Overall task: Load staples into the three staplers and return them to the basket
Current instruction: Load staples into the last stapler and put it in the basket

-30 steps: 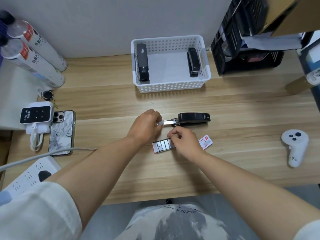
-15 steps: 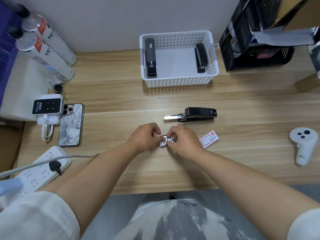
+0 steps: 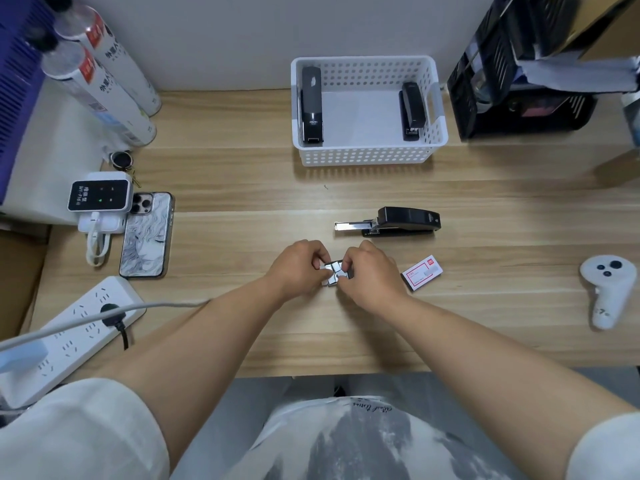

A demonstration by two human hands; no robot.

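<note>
A black stapler (image 3: 405, 221) lies on the desk with its metal staple tray pulled out to the left. Just in front of it, my left hand (image 3: 299, 266) and my right hand (image 3: 369, 273) both pinch the small open staple box (image 3: 334, 271), whose silver staple strips show between my fingers. The box's red and white sleeve (image 3: 422, 273) lies to the right of my right hand. A white perforated basket (image 3: 363, 155) at the back holds two black staplers, one at its left wall (image 3: 311, 105) and one at its right wall (image 3: 411, 110).
A white controller (image 3: 607, 289) lies at the right. At the left are a phone (image 3: 147, 235), a small white device (image 3: 100, 197), a power strip (image 3: 69, 336) with a cable, and two bottles (image 3: 100, 77). A black file rack (image 3: 519, 71) stands back right.
My left hand let go of the stapler's pulled-out tray and came down to the staple box. Both hands now pinch the box. The stapler stays in place.
</note>
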